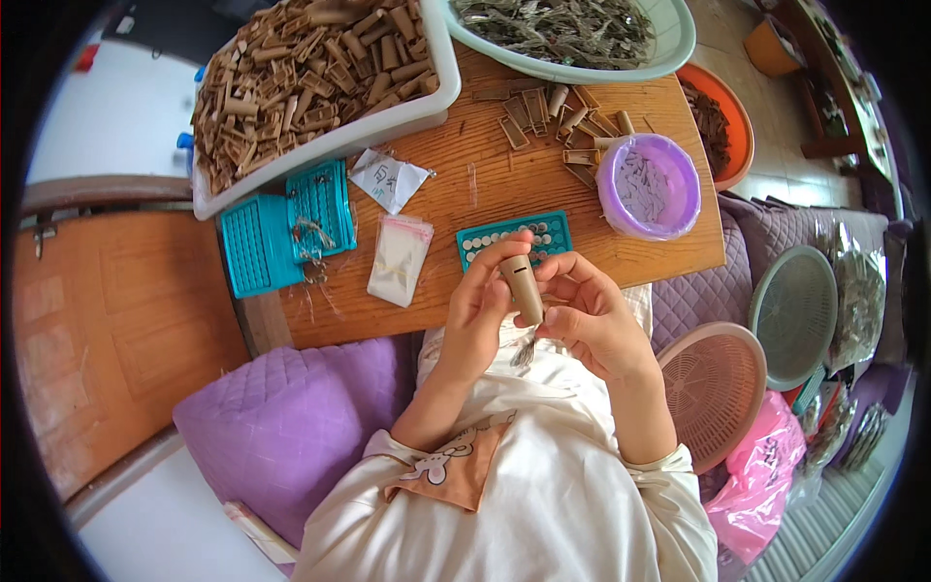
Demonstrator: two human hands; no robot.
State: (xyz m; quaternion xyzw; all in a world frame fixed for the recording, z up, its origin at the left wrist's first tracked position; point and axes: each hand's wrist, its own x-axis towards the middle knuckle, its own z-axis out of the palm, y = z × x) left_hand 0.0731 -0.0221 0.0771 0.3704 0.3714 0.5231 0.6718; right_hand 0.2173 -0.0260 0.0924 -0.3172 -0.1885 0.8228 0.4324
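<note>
A tan plastic casing, tube-shaped with a dark slot near its upper end, is held between both hands in front of my chest. My left hand is closed around its left side, fingers at the top. My right hand has its thumb and finger closed at the casing's lower right end. A small bundle of thin silvery wires hangs just below that end; whether my right fingers also grip it, I cannot tell. Just beyond my hands lies a teal tray with round white pieces, partly hidden by my fingers.
A white bin heaped with tan casings and a pale green basin of metal strips stand at the back. Loose casings lie by a purple-lined tub. Teal trays and plastic bags lie left.
</note>
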